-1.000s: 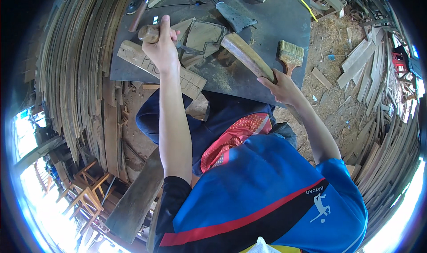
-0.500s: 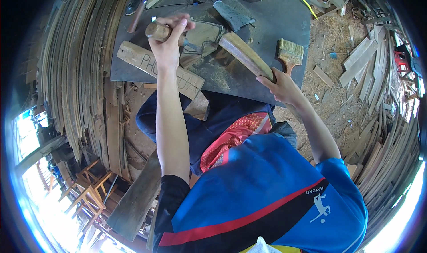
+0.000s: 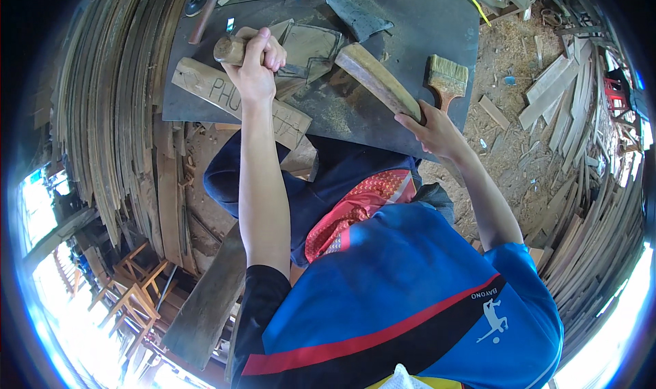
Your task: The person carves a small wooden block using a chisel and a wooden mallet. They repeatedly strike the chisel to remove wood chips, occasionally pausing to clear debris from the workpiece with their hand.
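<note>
My left hand [image 3: 254, 64] is closed around the wooden handle [image 3: 230, 50] of a chisel above the workbench. Its blade does not show from here. Just right of that hand lies a wood piece [image 3: 321, 39] with a dark outline drawn on it. Beneath my left wrist is a plank [image 3: 205, 83] with pencilled marks, lying at a slant over the near edge. My right hand [image 3: 437, 130] grips the narrow end of a wooden mallet [image 3: 376, 78], a thick squared club pointing up and left over the bench.
A wide brush [image 3: 447, 80] lies at the bench's right edge. A grey-bladed tool [image 3: 359, 16] and a wooden-handled tool [image 3: 203, 21] lie farther back on the dark benchtop [image 3: 417, 44]. Stacked boards [image 3: 116, 102] stand at left; wood scraps [image 3: 553, 88] litter the floor at right.
My left hand has turned, and the chisel blade that showed beside it is now hidden. The handle's end has shifted slightly left. The mallet stays nearly still in my right hand.
</note>
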A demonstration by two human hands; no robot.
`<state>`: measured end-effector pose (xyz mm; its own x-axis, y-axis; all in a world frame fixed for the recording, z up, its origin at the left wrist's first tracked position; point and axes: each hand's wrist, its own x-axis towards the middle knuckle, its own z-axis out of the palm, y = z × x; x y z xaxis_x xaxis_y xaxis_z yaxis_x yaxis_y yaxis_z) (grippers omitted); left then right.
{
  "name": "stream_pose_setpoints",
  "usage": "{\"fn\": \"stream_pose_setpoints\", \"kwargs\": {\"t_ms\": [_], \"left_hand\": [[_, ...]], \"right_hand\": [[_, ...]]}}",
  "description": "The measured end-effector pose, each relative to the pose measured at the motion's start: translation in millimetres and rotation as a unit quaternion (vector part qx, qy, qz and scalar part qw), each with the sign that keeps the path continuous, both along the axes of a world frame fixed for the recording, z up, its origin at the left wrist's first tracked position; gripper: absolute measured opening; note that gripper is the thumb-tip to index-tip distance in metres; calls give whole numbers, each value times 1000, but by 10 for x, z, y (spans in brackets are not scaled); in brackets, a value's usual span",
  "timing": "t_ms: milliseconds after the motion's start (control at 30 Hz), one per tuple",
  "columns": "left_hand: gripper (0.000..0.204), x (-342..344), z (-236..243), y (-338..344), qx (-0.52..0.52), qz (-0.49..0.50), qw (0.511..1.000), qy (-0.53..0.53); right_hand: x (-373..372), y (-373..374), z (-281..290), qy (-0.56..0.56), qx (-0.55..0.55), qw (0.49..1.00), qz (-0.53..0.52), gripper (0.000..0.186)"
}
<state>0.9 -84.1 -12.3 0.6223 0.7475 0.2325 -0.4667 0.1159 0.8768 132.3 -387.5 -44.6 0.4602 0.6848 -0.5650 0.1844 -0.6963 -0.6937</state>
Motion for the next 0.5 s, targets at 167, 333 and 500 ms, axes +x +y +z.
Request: {"fn": "stream_pose_setpoints", "kwargs": {"t_ms": [167,333,500], "left_hand": [[26,13,-15,19,6,-30,1000,5],[29,19,37,17,17,-62,998,20],[19,3,130,-39,29,70,995,62]], "right_hand": [[-2,24,38,-4,-7,1000,-1,60],[-20,15,15,0,-6,1000,-2,59],[-34,18,28,2,-10,1000,-4,59]]}}
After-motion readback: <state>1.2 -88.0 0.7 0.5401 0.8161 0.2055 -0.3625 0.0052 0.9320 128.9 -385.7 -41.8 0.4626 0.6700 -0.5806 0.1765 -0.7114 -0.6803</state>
